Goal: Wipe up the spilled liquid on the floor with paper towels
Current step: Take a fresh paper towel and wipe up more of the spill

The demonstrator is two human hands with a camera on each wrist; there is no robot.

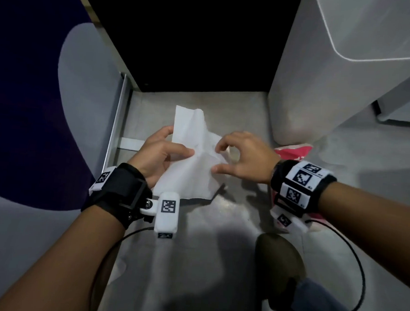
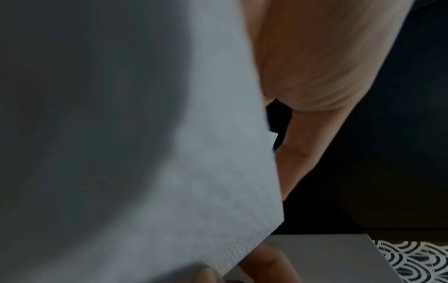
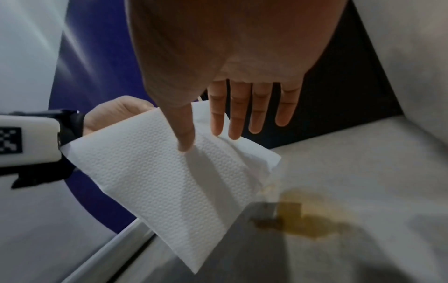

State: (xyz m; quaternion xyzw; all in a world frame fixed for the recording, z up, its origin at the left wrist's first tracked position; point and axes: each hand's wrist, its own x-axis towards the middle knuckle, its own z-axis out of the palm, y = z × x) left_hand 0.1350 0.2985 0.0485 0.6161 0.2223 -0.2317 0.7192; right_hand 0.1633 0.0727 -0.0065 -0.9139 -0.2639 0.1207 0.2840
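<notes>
Grey floor (image 3: 363, 162): left hand (image 1: 155, 156) holds embossed paper towel (image 1: 192, 154).

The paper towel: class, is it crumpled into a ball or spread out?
Spread out: the paper towel hangs as a mostly flat sheet from the left hand.

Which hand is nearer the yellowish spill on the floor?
Right. The right hand hangs just above and beside the spill, fingers touching the paper towel; the left hand holds the towel's far edge, farther away.
</notes>
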